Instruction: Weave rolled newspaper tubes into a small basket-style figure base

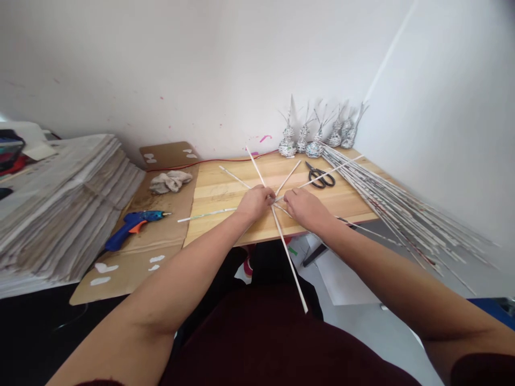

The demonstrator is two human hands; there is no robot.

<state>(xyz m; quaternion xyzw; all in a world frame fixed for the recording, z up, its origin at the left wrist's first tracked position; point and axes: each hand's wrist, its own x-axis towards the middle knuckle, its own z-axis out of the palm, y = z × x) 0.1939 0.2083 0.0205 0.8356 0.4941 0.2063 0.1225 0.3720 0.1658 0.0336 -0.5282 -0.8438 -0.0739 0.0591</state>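
Several thin rolled-paper sticks cross at one point and fan outward like spokes over the wooden table. My left hand is closed at the left side of the crossing, its fingertips pinching the sticks there. On the right of the crossing, my right hand has its fingers closed on a stick. Part of the crossing is hidden by my fingers. One long stick sticks out past the table's front edge towards my body.
Black-handled scissors lie behind my right hand. A pile of paper sticks overhangs the right edge; woven paper gourd shapes stand by the wall. Leftward are a blue glue gun, cloth, cardboard and stacked newspapers.
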